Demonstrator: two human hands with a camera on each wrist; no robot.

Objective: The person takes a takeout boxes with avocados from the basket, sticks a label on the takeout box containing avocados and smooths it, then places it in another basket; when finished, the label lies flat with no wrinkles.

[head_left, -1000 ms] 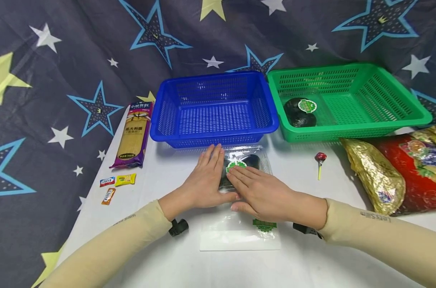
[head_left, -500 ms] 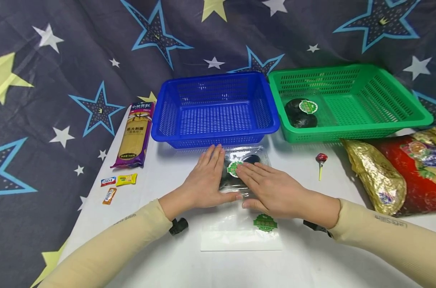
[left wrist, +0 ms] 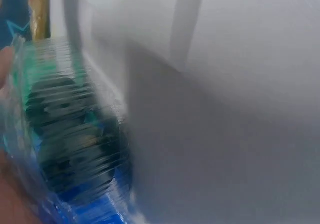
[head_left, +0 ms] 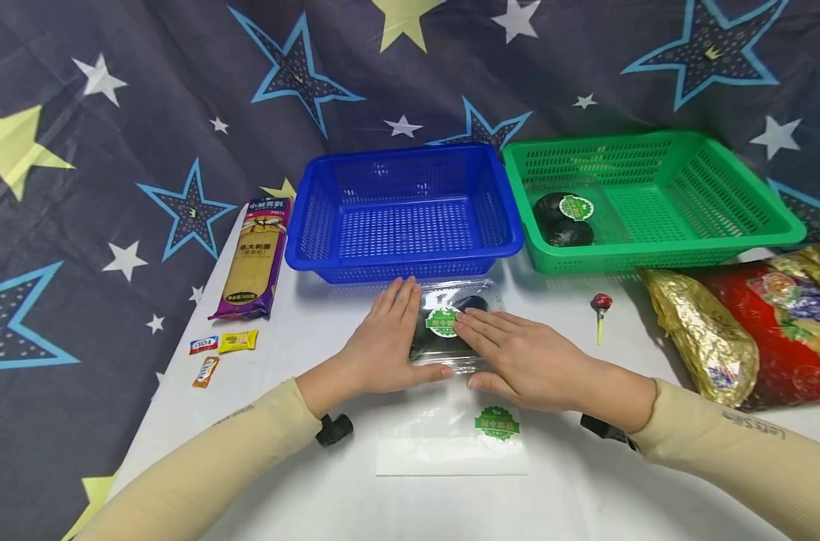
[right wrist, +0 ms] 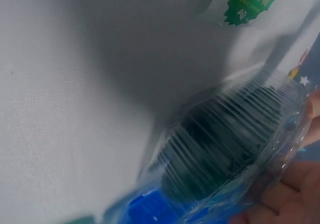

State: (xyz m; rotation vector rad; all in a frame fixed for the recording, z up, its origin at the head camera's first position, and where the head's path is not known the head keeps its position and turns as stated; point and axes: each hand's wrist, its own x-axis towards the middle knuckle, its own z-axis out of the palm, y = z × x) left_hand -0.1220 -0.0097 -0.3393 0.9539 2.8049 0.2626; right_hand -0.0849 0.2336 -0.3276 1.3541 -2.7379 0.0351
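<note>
A clear plastic box (head_left: 458, 362) with dark, rounded, fruit-like things inside lies in front of the blue basket in the head view. A round green-and-white sticker (head_left: 442, 321) is on its lid. My left hand (head_left: 382, 349) rests along the box's left side, fingers straight and thumb along the near edge. On the lid's right part lies my right hand (head_left: 528, 357), its straight fingertips touching the sticker's right edge. Both wrist views show the box's ribbed side (left wrist: 75, 129) close up. Nearer me is a backing sheet (head_left: 450, 458) with another green sticker (head_left: 497, 423).
Behind stand a blue basket (head_left: 404, 267) and a green basket (head_left: 667, 255); the green one holds a similar stickered box (head_left: 572, 218). Pasta (head_left: 254, 255) and several small wrapped sweets (head_left: 237, 340) lie left. A lollipop (head_left: 601, 304) and a red-gold bag (head_left: 775, 323) are right.
My right hand has slid to the right across the lid, uncovering most of the sticker. My left hand has stayed at the box's left side.
</note>
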